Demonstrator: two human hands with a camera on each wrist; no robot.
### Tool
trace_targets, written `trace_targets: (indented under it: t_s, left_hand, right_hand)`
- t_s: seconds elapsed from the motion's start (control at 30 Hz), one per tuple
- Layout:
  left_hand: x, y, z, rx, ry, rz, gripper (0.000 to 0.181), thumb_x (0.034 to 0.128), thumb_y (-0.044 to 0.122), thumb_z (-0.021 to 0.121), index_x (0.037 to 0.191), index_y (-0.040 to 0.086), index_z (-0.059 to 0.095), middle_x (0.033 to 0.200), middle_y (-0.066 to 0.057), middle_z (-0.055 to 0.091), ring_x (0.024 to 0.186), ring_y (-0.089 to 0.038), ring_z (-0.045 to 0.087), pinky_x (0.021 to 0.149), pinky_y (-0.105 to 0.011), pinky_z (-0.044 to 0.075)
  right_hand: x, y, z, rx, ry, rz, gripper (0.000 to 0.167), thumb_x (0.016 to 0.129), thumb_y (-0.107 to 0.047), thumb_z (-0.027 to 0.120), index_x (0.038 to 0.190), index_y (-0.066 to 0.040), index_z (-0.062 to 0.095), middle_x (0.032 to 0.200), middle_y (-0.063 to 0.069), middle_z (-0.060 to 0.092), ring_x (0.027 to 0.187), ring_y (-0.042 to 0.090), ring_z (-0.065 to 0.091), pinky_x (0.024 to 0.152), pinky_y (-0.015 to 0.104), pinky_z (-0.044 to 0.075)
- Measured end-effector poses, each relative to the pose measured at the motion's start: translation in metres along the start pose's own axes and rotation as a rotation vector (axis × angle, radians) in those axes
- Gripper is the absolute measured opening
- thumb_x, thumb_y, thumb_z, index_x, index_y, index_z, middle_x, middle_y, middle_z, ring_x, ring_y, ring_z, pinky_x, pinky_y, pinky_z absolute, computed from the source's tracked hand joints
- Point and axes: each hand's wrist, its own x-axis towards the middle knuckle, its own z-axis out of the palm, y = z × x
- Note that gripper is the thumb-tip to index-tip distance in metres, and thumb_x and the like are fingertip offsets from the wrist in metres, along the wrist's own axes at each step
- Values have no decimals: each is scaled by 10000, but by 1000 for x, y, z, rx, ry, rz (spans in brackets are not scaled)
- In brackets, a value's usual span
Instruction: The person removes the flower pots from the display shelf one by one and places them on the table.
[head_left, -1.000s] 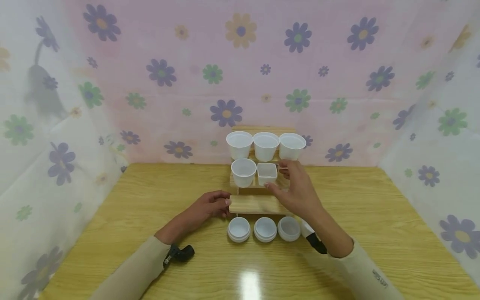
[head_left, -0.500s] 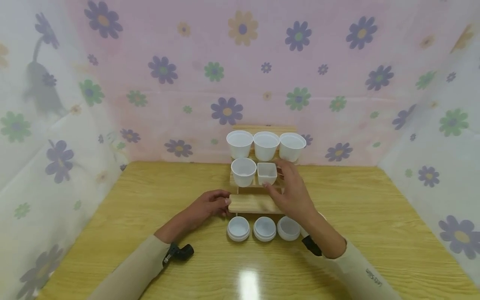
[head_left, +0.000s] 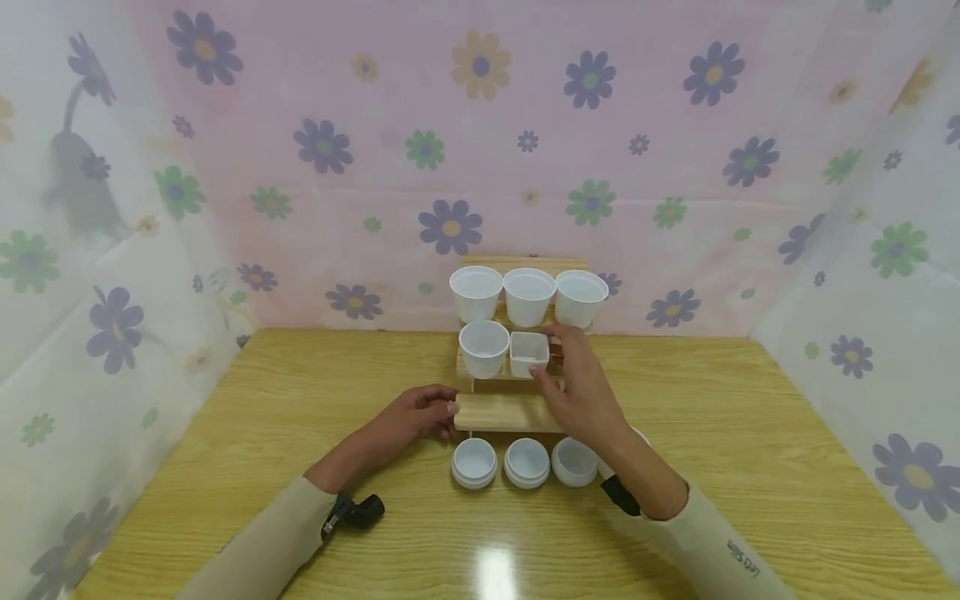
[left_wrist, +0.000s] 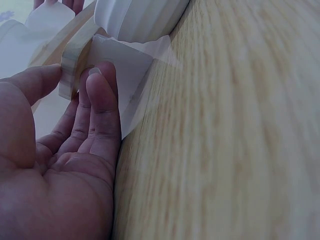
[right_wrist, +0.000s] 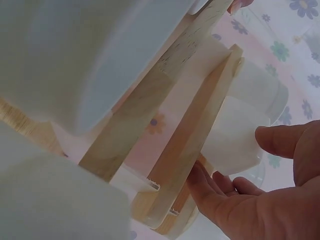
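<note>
A tiered wooden shelf stand holds white pots. My left hand (head_left: pixel 416 417) pinches the left end of the lowest board (head_left: pixel 498 412); in the left wrist view the thumb (left_wrist: pixel 47 80) lies against one face of the board, with fingers on the other. On the middle board, my right hand (head_left: pixel 585 392) holds the small square pot (head_left: pixel 529 354), thumb at its front and fingers at its right rear side. The right wrist view shows the thumb (right_wrist: pixel 275 140) against the pot's wall (right_wrist: pixel 230 142). Beside it on the left stands a round pot (head_left: pixel 484 350).
Three round pots (head_left: pixel 529 296) line the upper board. In front of the stand, three rounded pots (head_left: pixel 527 467) sit on the wooden table (head_left: pixel 315 533); another white thing is partly hidden behind the right forearm. A flowered cloth (head_left: pixel 337 233) encloses the back and sides.
My right hand has moved slightly left, closing around the square pot, which stays in its place. The left hand keeps its hold on the lowest board. The head view has shifted a little.
</note>
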Motion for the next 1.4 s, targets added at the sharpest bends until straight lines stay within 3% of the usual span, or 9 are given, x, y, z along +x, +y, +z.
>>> trace_targets:
  t_s: [0.3,0.57,0.87,1.13,1.4]
  left_hand:
    - [1,1,0,12,7,-5,463,1121,271,572,1454,-46,514,1136,-155,689,1032,-246,679,885,-323,596]
    - [-3,3,-2,4,14,-17,458,1116,254,574,1441,-61,510,1114,-148,688,1017,-233,684,875,-317,598]
    - [-1,6,0,-4,17,-19,464,1111,256,585,1438,-64,509,1099,-134,692,1006,-221,688,871,-315,600]
    - [-1,6,0,-38,-2,-4,492,1110,236,584,1452,-99,470,1074,-109,693,988,-194,693,858,-294,595]
    - [0,3,0,-25,5,13,481,1108,211,584,1445,-113,469,1051,-113,705,976,-201,699,856,-301,598]
  right_hand:
    - [1,0,-3,8,-15,-22,530,976,63,712,1429,47,438,1366,215,493,1190,377,643,992,473,595]
    - [0,-6,-6,-7,-56,-33,542,967,82,709,1456,40,476,1391,214,475,1223,365,589,1017,483,579]
    - [1,-10,-18,-19,-96,40,584,958,76,724,1490,10,493,1395,220,442,1222,385,602,1027,529,569]
    - [-1,-8,-26,-64,-82,33,571,946,79,737,1467,87,502,1394,231,439,1210,391,631,1032,501,568]
    - [-4,-6,-32,-86,-77,27,582,956,54,739,1486,61,499,1399,231,437,1213,382,635,1044,491,562]
